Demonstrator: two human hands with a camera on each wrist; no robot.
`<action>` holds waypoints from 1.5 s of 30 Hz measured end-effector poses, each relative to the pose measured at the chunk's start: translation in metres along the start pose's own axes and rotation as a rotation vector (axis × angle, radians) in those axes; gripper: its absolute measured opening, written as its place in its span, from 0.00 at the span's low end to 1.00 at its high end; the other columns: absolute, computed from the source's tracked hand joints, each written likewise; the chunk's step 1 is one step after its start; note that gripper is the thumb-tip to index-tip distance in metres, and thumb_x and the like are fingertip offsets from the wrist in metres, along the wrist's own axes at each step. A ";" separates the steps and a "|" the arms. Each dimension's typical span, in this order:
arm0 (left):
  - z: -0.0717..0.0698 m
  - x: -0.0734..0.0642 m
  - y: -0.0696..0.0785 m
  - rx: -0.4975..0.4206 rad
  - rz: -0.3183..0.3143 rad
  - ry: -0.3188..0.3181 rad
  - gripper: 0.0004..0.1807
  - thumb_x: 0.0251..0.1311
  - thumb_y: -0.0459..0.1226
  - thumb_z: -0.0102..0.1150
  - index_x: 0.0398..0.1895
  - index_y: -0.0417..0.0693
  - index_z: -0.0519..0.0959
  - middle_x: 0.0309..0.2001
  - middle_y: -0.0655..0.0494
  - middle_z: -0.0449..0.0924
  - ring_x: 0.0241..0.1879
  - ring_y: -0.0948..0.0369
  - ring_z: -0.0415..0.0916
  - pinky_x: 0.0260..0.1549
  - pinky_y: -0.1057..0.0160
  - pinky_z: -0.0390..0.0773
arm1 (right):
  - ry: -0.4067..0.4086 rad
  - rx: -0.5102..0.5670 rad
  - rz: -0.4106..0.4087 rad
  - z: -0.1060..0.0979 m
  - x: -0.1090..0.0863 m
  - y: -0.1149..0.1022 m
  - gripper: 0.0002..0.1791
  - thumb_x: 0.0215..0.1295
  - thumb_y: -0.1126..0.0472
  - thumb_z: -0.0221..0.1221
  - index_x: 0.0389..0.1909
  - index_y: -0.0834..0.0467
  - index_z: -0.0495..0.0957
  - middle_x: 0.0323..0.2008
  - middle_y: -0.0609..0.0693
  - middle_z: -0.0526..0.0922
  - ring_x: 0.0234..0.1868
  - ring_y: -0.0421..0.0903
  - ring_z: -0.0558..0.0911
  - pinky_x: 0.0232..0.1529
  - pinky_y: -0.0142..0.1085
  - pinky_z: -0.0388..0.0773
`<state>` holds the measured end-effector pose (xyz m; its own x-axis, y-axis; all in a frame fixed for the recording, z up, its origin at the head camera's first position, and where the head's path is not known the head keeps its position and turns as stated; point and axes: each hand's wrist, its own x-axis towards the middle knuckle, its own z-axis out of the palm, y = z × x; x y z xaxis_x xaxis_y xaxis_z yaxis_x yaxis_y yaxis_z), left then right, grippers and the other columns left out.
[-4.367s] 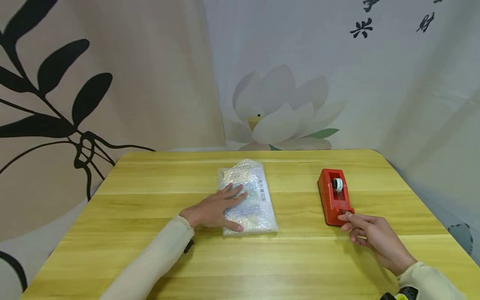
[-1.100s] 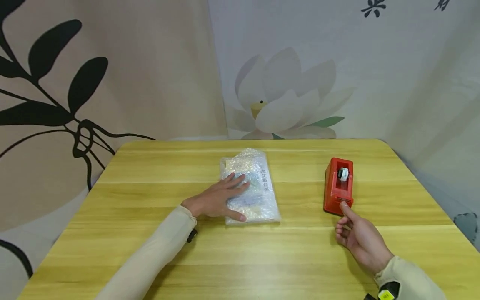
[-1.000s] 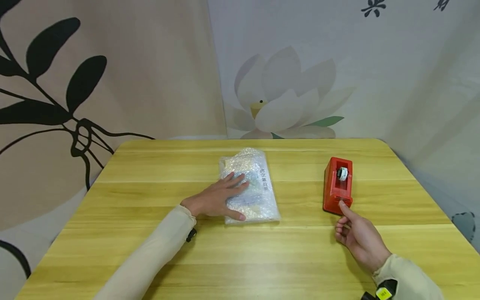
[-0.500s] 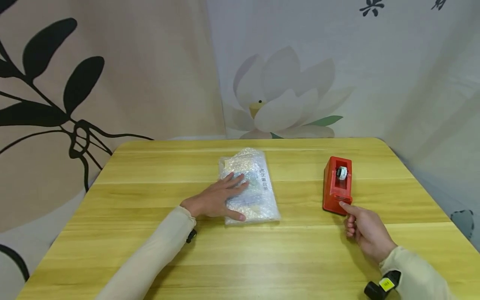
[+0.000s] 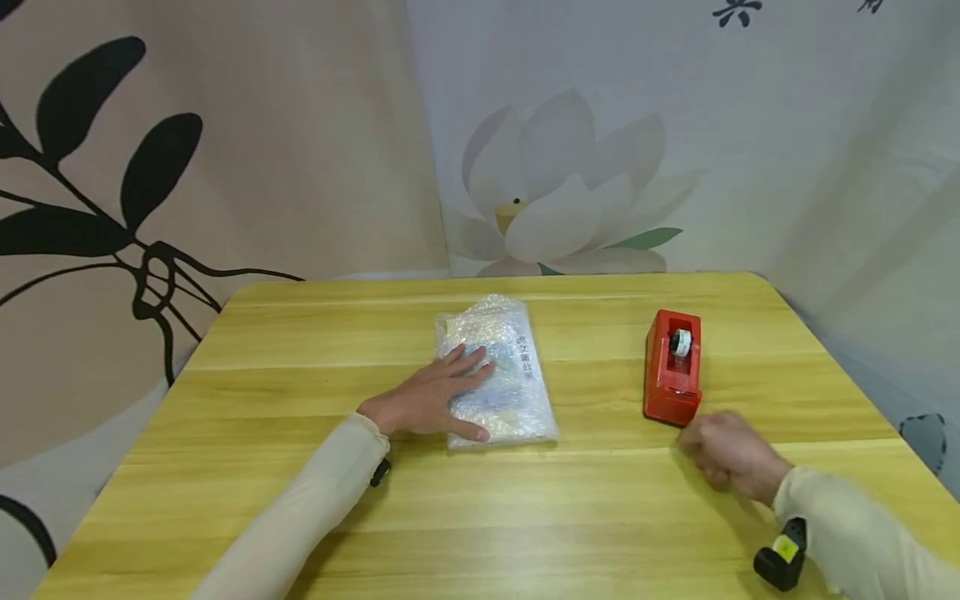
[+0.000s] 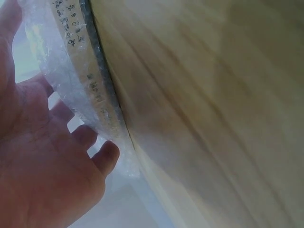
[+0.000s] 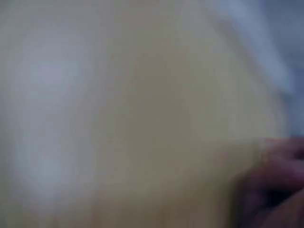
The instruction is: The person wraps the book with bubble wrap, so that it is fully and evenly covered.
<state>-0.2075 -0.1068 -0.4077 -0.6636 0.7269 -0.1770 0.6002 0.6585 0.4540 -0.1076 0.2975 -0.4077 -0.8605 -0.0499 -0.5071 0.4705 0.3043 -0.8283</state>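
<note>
A flat packet in bubble wrap (image 5: 517, 392), with dark printed characters along its right side, lies mid-table. My left hand (image 5: 431, 400) rests on its left part with fingers spread. In the left wrist view the fingers of the left hand (image 6: 52, 147) are at the edge of the bubble wrap. A red tape dispenser (image 5: 660, 387) with a small tape roll (image 5: 680, 342) stands to the right. Right at its front end, my right hand (image 5: 727, 450) has curled fingers, seemingly pinching the clear tape's end, though blur hides the tape. The right wrist view is smeared; part of the hand (image 7: 275, 190) shows.
Both things are on a yellow wooden table (image 5: 300, 350). Behind it hangs a printed curtain (image 5: 570, 150) with a lotus and dark leaves. A black wrist device (image 5: 783, 554) with a yellow label sits at the right sleeve.
The right hand has rolled over from thumb-up to knuckles-up and shifted slightly right, at the dispenser's front. The left hand stays on the packet. The head view has tilted slightly since the oldest frame.
</note>
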 end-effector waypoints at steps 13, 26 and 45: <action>0.001 -0.001 0.001 0.008 -0.009 0.004 0.56 0.58 0.62 0.65 0.82 0.57 0.46 0.83 0.54 0.31 0.82 0.46 0.26 0.79 0.39 0.37 | -0.278 -0.507 -0.477 0.035 -0.027 -0.091 0.22 0.75 0.51 0.55 0.22 0.60 0.67 0.17 0.44 0.62 0.19 0.36 0.66 0.19 0.37 0.77; -0.001 0.002 0.003 -0.007 -0.026 0.058 0.62 0.51 0.65 0.68 0.82 0.50 0.47 0.83 0.54 0.39 0.83 0.49 0.33 0.79 0.42 0.47 | -0.355 -0.891 -0.817 0.070 0.020 -0.145 0.17 0.75 0.59 0.56 0.22 0.50 0.70 0.16 0.38 0.61 0.17 0.32 0.61 0.26 0.27 0.65; -0.003 -0.004 0.000 -0.118 -0.174 0.169 0.78 0.36 0.67 0.77 0.81 0.42 0.39 0.79 0.46 0.47 0.74 0.48 0.61 0.71 0.48 0.68 | -0.575 -0.896 -0.730 0.136 0.078 -0.175 0.15 0.80 0.59 0.46 0.35 0.61 0.76 0.42 0.56 0.86 0.45 0.50 0.85 0.40 0.32 0.83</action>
<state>-0.2059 -0.1103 -0.4046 -0.8230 0.5557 -0.1176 0.4212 0.7360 0.5299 -0.2302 0.1113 -0.3343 -0.5487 -0.8061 -0.2218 -0.5574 0.5504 -0.6216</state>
